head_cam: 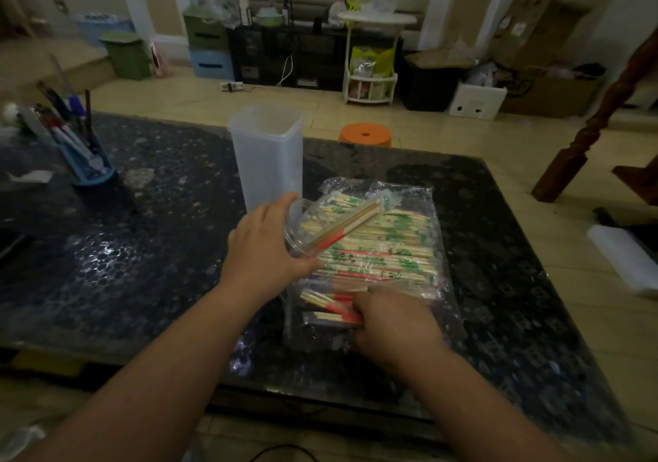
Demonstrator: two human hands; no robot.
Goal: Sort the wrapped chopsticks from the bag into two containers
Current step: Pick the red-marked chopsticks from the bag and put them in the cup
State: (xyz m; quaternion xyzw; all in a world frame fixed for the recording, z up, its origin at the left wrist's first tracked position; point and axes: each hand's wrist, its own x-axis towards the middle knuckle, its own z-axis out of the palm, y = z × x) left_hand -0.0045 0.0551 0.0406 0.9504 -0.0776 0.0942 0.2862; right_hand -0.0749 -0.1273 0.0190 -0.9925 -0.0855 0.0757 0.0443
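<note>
A clear plastic bag (pixel 402 212) full of wrapped chopsticks with green and red print lies on the dark table (pixel 142 265). My left hand (pixel 265 244) grips a clear round jar (pixel 302 223) tilted on its side over the bag, and a red-ended wrapped pair (pixel 350 224) sticks out of the jar. At the bag's near end my right hand (pixel 391 322) pinches red-ended wrapped chopsticks (pixel 338 310). A tall translucent square container (pixel 267 155) stands upright behind the jar.
A blue holder (pixel 90 162) with pens stands at the table's left. An orange stool (pixel 365 134) sits on the floor past the far edge. A wooden post (pixel 587 130) rises at right. Shelves and boxes line the far wall.
</note>
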